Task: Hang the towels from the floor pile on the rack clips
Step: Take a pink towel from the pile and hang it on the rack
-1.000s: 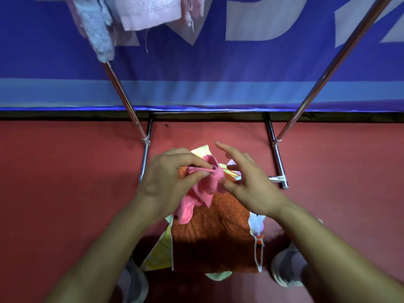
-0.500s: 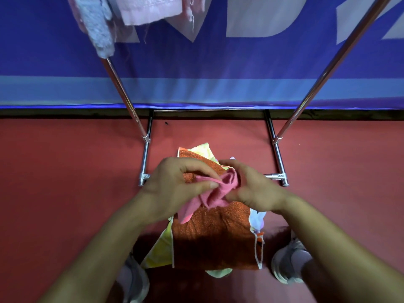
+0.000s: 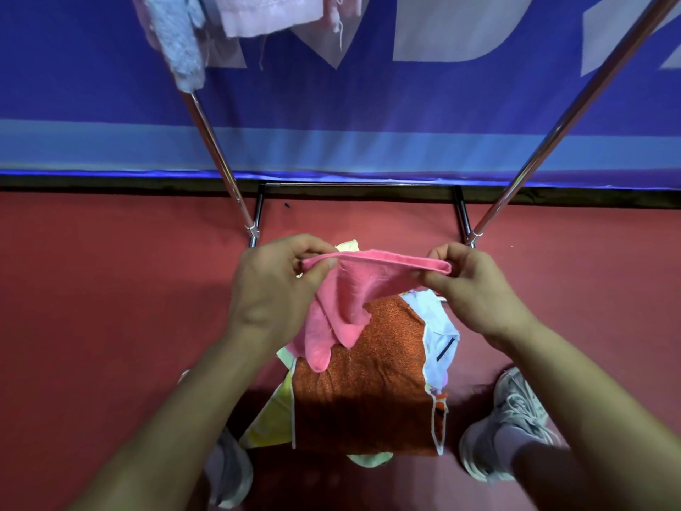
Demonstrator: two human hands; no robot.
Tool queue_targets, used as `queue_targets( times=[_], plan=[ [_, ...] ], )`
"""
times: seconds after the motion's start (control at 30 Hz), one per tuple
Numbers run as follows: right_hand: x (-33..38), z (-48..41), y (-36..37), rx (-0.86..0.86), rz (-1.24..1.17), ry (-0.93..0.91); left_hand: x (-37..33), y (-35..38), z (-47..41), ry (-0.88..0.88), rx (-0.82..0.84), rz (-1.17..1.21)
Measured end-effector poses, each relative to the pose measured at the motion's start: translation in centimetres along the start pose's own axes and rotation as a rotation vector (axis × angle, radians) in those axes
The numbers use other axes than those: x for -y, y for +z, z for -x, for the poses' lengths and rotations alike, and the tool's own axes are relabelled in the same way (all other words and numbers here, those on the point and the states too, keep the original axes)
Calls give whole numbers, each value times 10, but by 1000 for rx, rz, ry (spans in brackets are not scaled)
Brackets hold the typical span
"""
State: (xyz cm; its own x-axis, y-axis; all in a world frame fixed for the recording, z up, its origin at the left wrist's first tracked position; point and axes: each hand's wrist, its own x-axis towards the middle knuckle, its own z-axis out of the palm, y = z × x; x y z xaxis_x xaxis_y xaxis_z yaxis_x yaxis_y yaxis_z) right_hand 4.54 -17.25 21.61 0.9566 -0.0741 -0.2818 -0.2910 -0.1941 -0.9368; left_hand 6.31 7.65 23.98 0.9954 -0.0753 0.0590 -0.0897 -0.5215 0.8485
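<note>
Red floor [image 3: 110,307] under the pile [image 3: 365,392], both hands' fingers [image 3: 318,269] pinched the pink towel [image 3: 350,289] stretched flat, so next up was probably lifting it to a rack clip.

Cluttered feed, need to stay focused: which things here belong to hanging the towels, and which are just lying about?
Job: pink towel, pinched at its top edge by the left hand and right hand; floor pile, orange towel on top; rack pole; hung towels.
Not the job: blue banner; shoes; red floor.
</note>
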Motion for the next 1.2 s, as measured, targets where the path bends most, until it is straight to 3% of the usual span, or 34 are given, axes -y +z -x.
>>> queue_targets(
  times=[0.1, 0.3, 0.7, 0.87, 1.2],
  plan=[
    [4, 3, 0, 14, -14, -48, 0, -4, 0, 65, -85, -144],
    [25, 20, -11, -14, 328, -140, -27, -21, 6, 215, -160, -289],
    [174, 77, -33, -156, 285, -456, -152, -87, 11, 259, -293, -99],
    [235, 97, -47, -202, 211, -456, -202, -127, 10, 307, -303, -137],
    [297, 135, -70, -136, 19, -477, -261, -167, 23, 383, -344, -70]
  ],
)
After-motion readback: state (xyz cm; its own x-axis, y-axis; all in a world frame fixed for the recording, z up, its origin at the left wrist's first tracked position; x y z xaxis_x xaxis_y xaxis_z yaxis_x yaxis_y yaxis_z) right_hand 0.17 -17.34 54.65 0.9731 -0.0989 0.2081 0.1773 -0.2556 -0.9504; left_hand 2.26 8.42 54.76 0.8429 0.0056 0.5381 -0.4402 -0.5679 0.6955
